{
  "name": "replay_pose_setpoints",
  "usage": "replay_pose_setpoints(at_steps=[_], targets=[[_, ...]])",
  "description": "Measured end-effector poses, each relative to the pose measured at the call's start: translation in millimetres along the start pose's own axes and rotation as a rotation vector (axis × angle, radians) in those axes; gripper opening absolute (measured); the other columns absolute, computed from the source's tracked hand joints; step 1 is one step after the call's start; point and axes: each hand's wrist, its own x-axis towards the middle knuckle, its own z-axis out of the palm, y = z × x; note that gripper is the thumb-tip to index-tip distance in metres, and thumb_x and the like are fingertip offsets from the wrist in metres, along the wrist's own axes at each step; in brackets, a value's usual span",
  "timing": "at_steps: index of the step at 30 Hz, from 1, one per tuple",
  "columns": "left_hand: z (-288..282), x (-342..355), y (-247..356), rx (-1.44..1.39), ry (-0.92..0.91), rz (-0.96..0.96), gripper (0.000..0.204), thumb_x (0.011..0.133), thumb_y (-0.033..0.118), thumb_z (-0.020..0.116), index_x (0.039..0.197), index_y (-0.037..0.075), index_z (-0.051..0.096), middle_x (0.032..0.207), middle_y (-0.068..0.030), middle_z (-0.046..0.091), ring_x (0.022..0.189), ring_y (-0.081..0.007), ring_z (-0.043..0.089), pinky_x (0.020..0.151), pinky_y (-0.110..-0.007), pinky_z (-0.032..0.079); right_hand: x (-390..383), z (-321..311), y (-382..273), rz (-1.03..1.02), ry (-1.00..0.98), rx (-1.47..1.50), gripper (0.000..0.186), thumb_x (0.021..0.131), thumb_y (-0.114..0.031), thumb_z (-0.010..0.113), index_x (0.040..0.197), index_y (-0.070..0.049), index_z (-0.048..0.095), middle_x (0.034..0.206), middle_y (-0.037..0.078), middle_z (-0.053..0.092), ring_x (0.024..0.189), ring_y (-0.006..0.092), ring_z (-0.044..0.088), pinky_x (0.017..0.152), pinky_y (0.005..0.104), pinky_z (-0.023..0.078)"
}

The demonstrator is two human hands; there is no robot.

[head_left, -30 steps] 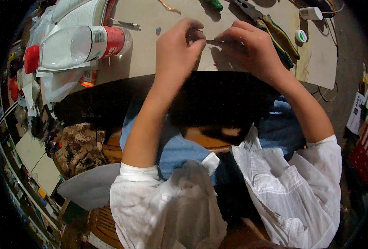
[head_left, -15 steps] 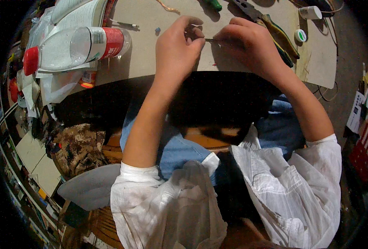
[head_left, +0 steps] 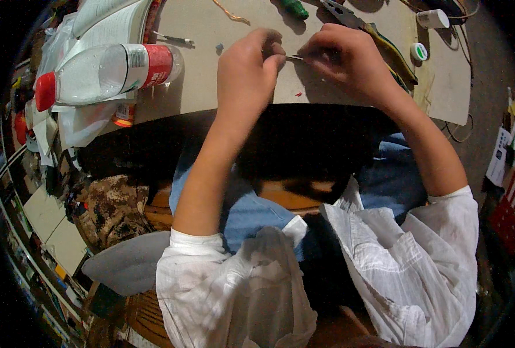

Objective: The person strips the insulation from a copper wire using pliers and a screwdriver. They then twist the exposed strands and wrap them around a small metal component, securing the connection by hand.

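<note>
My left hand (head_left: 247, 65) is held over the table with its thumb and fingers pinched together. Facing it, my right hand (head_left: 344, 53) is closed in a pinch too. A short thin strand (head_left: 294, 57), like a piece of wire, spans the small gap between my fingertips, one end in each hand. Its ends are hidden by the fingers, so I cannot tell its full length. Pliers (head_left: 392, 55) with dark jaws and yellow-green handles lie just beyond my right hand. Above the gap rests a green-handled tool (head_left: 294, 8), partly cut off by the picture's edge.
A clear bottle with a red cap (head_left: 98, 74) lies on papers at the left, near an open book (head_left: 115, 29). A small orange container (head_left: 124, 114) is by the table edge. Farther right are a white cylinder (head_left: 433, 19) and a round white-and-green cap (head_left: 418, 51).
Both hands keep their pinch on the strand, with slightly more of it showing between them. The whole view has shifted a little, the table things appearing slightly lower.
</note>
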Motion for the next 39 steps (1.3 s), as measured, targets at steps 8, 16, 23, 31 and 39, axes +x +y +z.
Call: replay_pose_setpoints(at_steps=[8, 16, 23, 31, 39], targets=[[-1, 2, 5, -0.071, 0.021, -0.032, 0.022, 0.08, 0.006, 0.073, 0.101, 0.002, 0.07, 0.088, -0.0154, 0.074, 0.085, -0.0339, 0.072, 0.076, -0.041, 0.055, 1, 1, -1, -0.104, -0.007, -0.088, 0.017, 0.082, -0.002, 0.075, 0.099, -0.004, 0.072, 0.09, 0.008, 0.065, 0.078, 0.0241, 0.068, 0.069, 0.0322, 0.055], [-4, 7, 1, 0.006, -0.059, -0.024, 0.027, 0.083, 0.006, 0.076, 0.109, 0.004, 0.071, 0.093, -0.0082, 0.077, 0.085, -0.0165, 0.075, 0.077, -0.029, 0.058, 3, 3, -2, -0.076, 0.028, -0.06, 0.017, 0.078, -0.011, 0.076, 0.094, -0.009, 0.072, 0.086, 0.012, 0.066, 0.08, 0.0334, 0.067, 0.07, 0.0421, 0.054], [-2, 10, -6, -0.015, -0.025, 0.067, 0.032, 0.083, 0.004, 0.076, 0.115, 0.006, 0.069, 0.097, -0.0084, 0.076, 0.088, -0.0162, 0.075, 0.08, -0.03, 0.058, 8, 3, 0, -0.027, 0.02, -0.036, 0.017, 0.078, -0.01, 0.076, 0.095, -0.01, 0.074, 0.082, 0.013, 0.066, 0.076, 0.0319, 0.067, 0.068, 0.041, 0.054], [-10, 16, -8, 0.102, -0.035, 0.115, 0.03, 0.08, 0.006, 0.079, 0.11, 0.007, 0.073, 0.094, -0.0085, 0.072, 0.086, -0.0181, 0.074, 0.08, -0.029, 0.058, 10, 3, 1, -0.036, 0.028, -0.047, 0.015, 0.08, -0.012, 0.076, 0.094, -0.011, 0.075, 0.08, 0.013, 0.066, 0.073, 0.0314, 0.067, 0.066, 0.0409, 0.054], [-11, 19, -9, 0.114, -0.07, 0.081, 0.03, 0.079, 0.008, 0.079, 0.108, 0.006, 0.074, 0.092, -0.0095, 0.072, 0.085, -0.0193, 0.073, 0.08, -0.031, 0.058, 10, 4, 3, -0.04, 0.026, -0.028, 0.014, 0.08, -0.013, 0.076, 0.094, -0.009, 0.074, 0.08, 0.014, 0.065, 0.073, 0.0324, 0.066, 0.066, 0.041, 0.053]])
